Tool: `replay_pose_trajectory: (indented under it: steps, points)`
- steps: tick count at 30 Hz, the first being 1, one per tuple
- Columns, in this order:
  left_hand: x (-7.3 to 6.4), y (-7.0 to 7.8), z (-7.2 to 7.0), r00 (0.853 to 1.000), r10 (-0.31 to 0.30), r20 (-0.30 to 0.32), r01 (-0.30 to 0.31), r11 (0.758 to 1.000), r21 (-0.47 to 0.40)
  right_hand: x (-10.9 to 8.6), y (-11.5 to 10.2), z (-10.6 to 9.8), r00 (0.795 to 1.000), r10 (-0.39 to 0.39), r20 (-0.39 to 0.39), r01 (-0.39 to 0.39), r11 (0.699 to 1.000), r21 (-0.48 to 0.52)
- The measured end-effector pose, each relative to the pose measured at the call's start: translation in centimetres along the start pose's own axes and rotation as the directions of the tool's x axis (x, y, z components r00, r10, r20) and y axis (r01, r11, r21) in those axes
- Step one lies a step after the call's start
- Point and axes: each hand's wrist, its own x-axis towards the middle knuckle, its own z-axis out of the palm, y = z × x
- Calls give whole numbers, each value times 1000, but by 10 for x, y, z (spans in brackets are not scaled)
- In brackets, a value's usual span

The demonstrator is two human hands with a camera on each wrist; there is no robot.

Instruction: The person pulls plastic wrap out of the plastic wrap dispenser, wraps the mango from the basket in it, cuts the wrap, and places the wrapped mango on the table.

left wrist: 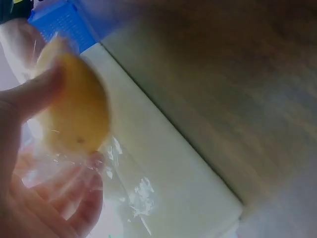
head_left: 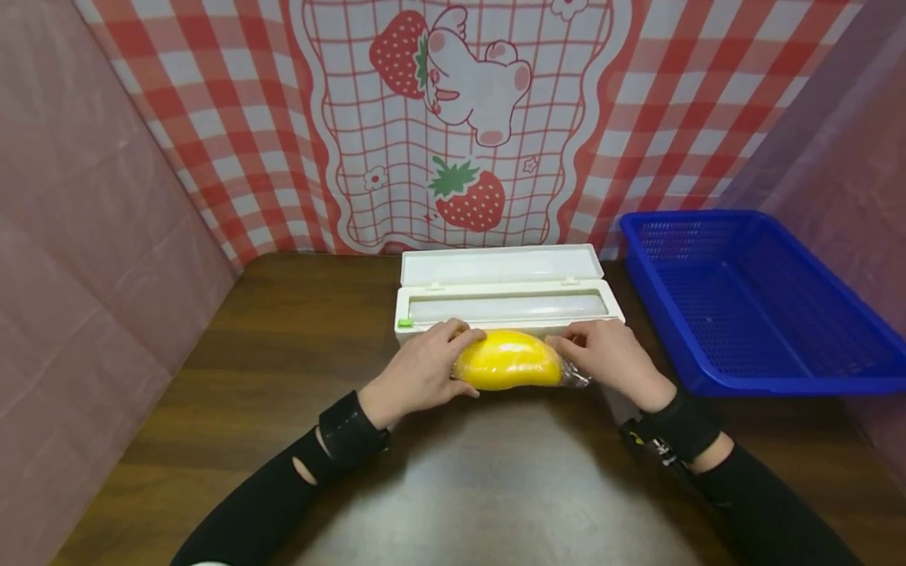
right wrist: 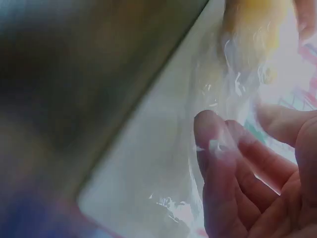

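Note:
A yellow mango, covered in clear plastic wrap, is held just in front of a white wrap dispenser. My left hand grips the mango's left end, thumb on the near side and fingers on the far side. At the right end, my right hand holds the loose film with bent fingers. In the right wrist view, the film runs over the fingers, and its outer edge is blurred. The left wrist view shows film trailing from the mango along the dispenser's front.
The dispenser's lid stands raised at the back, with a roll of film inside and a green slider at its left. A blue basket stands on the right of the wooden table. A checked cloth hangs behind.

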Motion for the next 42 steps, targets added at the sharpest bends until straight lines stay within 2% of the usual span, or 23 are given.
replay_pose_trajectory:
  steps: [1, 3, 5, 9, 15, 17, 20, 24, 26, 29, 32, 35, 39, 42]
  points:
    - [0, -1, 0, 1000, 1, 2, -1, 1000, 0, 0, -1, -3, 999, -20, -45, 16, 997, -76]
    - [-2, -2, 0, 1000, 3, 3, -3, 1000, 4, 0, -3, -8, 993, -50, -103, 33, 986, -163]
    - [-5, -3, 1, 1000, 9, 10, -9, 1000, 1, 0, -4, -11, 992, -54, -117, 35, 986, -162]
    - [-11, -3, 3, 999, 28, 25, -28, 1000, 9, 1, -10, -10, 994, -69, -89, 57, 989, -140]
    - [-13, -4, 2, 1000, 20, 10, -20, 1000, -7, 7, -22, -2, 983, -146, -109, 135, 985, -108]
    - [-14, -7, -2, 1000, 7, -16, -7, 1000, -15, 11, -28, 1, 975, -181, -126, 169, 981, -98]
    - [-15, -17, -10, 995, -23, -93, 21, 1000, -22, 19, -42, 4, 967, -220, -129, 212, 974, -75]
    - [-17, -39, -22, 977, -117, -179, 116, 993, -18, 33, -65, 13, 954, -287, -85, 284, 958, -37]
    - [-19, -50, -25, 967, -183, -176, 182, 983, -18, 41, -76, 20, 941, -337, -39, 335, 941, -44]
    - [-25, -62, -24, 953, -276, -124, 275, 961, -20, 51, -94, 29, 911, -406, 70, 411, 909, -70]
    - [-30, -70, -20, 941, -330, -79, 329, 944, -27, 61, -112, 37, 875, -447, 189, 468, 879, -89]
    - [-32, -73, -17, 933, -351, -77, 349, 936, -37, 70, -128, 45, 836, -483, 260, 520, 849, -96]
    - [-33, -75, -16, 934, -347, -87, 344, 938, -44, 80, -145, 53, 792, -537, 290, 586, 802, -115]
    - [-33, -76, -16, 938, -337, -76, 335, 941, -48, 83, -151, 58, 776, -549, 309, 607, 784, -130]
